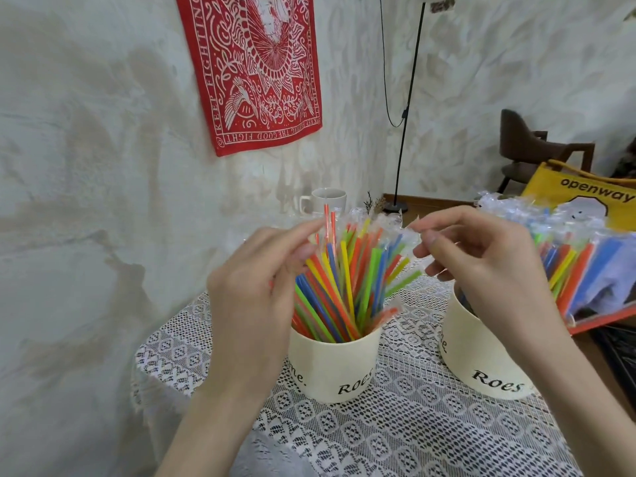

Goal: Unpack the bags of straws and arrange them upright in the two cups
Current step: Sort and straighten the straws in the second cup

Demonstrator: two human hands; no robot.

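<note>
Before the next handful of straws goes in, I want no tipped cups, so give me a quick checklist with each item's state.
1. Left cup upright on the lace tablecloth: ok.
2. Straws in it standing, fanned, none fallen out: ok.
3. Right cup upright: ok; how full: cannot tell, the right hand covers it.
4. Left hand pinches an orange straw: ok.
5. Right hand free for more: not ok, it pinches a clear wrapper.
6. Bagged straws left: ok.

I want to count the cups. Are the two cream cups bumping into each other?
Apart. The head view shows bare lace tablecloth between the left cup, full of straws, and the right cup.
</note>
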